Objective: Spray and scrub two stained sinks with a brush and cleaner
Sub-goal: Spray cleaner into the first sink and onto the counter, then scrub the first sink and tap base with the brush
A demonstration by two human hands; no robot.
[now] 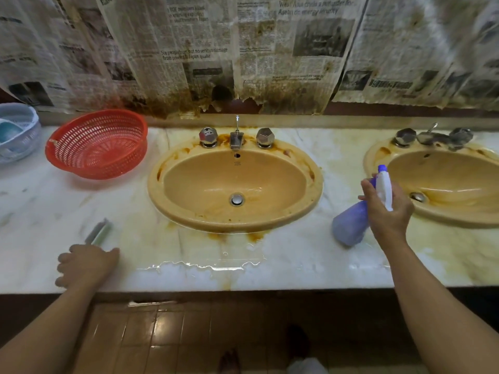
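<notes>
While askew — sprayer point(349, 225) in right fingers point(370, 188)

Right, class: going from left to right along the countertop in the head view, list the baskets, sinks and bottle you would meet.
In order: pale basket → red basket → left sink → spray bottle → right sink.

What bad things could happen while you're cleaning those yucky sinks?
Pooled water sits at the front edge of the counter. It could drip onto the tiled floor and make it slippery. The right hand holds the spray bottle tilted between the left sink and the right sink, so a squirt now might miss and hit the counter or the stained newspaper instead.
</notes>
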